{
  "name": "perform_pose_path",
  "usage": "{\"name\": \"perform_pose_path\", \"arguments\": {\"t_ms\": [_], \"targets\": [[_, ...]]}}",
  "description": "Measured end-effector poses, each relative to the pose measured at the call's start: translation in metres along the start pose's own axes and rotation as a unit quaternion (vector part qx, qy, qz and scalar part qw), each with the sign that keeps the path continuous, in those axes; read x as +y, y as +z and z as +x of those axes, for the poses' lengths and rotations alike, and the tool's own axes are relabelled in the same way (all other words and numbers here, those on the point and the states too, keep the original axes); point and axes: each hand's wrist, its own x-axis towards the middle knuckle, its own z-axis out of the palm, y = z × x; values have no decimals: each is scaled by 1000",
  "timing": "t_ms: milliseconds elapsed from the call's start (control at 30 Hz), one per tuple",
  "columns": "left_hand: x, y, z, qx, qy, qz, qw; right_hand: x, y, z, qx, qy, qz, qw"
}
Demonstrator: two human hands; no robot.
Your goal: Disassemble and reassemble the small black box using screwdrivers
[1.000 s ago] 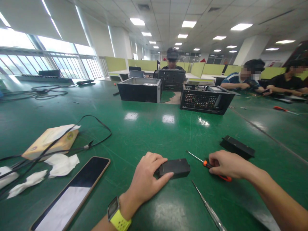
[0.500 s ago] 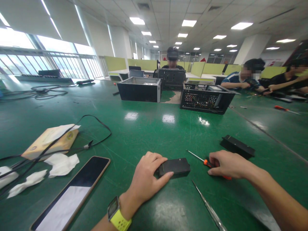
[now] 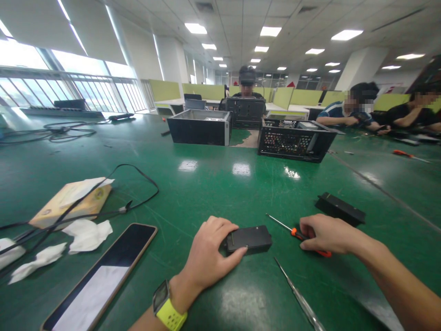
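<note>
My left hand (image 3: 210,255) grips the left end of a small black box (image 3: 250,238) that lies flat on the green table (image 3: 220,188). My right hand (image 3: 327,234) is closed over the orange handle of a screwdriver (image 3: 291,231), whose thin shaft points left toward the box without touching it. A second, bare metal tool (image 3: 298,296) lies on the table in front of the box. A black flat part (image 3: 340,209) rests just beyond my right hand.
A phone (image 3: 99,278), crumpled tissues (image 3: 86,234), a tan packet (image 3: 70,200) and a black cable (image 3: 138,184) lie at the left. Two open black computer cases (image 3: 200,128) (image 3: 292,142) stand mid-table. Other people sit at the far side and at the right.
Almost nothing has moved. My right hand's fingers have settled a little more over the screwdriver handle; my left hand stays on the black box.
</note>
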Motion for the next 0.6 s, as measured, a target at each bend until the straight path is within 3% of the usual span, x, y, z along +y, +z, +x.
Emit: {"name": "perform_pose_path", "arguments": {"t_ms": [400, 600], "targets": [[-2, 1, 0, -6, -7, -2, 1000, 3, 3, 3, 5, -23, 51, 998], [-1, 1, 1, -10, -9, -5, 1000, -14, -18, -9, 48, -121, 167, 977]]}}
